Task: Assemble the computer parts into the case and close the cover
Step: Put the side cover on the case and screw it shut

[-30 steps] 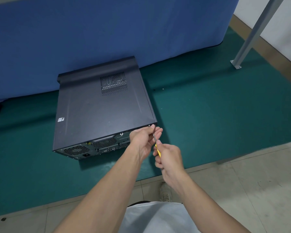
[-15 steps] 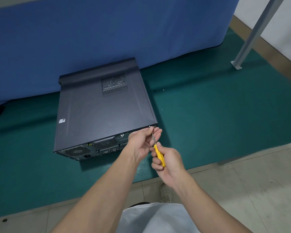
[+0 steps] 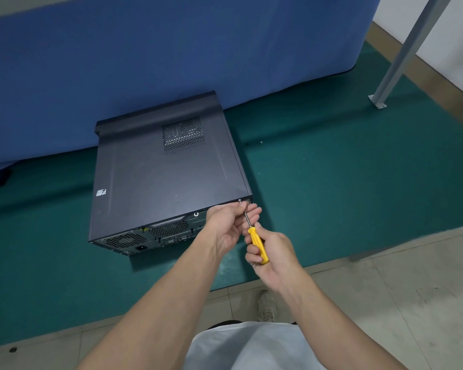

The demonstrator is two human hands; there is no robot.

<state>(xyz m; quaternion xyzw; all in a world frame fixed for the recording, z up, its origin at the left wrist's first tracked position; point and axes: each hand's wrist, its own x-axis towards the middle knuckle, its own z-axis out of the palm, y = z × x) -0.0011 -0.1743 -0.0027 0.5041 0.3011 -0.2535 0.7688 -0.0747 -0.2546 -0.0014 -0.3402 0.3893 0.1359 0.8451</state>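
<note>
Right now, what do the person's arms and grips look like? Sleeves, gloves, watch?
The left forearm and right forearm are bare, with no sleeve in view. There are no gloves, watch, band or visible ring on the left grip or right grip. The only clothing showing is a pale grey-white shirt at the bottom edge, plus one light shoe.

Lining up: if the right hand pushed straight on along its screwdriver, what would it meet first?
Probably the fingers of the left hand, pinching the shaft of the yellow-handled screwdriver just ahead; beyond them, the dark grey computer case.
</note>
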